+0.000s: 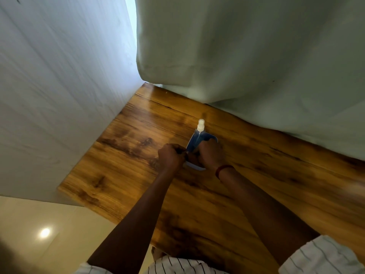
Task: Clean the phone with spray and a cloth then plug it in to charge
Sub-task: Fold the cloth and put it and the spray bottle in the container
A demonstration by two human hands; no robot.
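A flat blue spray bottle [198,138] with a white nozzle lies on the wooden table [128,151], nozzle pointing away from me. My right hand [210,154] is closed over its lower half. My left hand [170,156] is curled, its fingertips pinched against the bottle's left edge; what they pinch is hidden. A pale blue-white edge [194,166] shows under both hands, and I cannot tell whether it is the phone, the cloth or the bottle's base. No charger is in view.
A pale green curtain [246,56] hangs over the table's far edge. A white wall [59,86] borders the table on the left. Cream floor tiles [49,234] lie beyond the near-left table edge. A red band [223,170] circles my right wrist.
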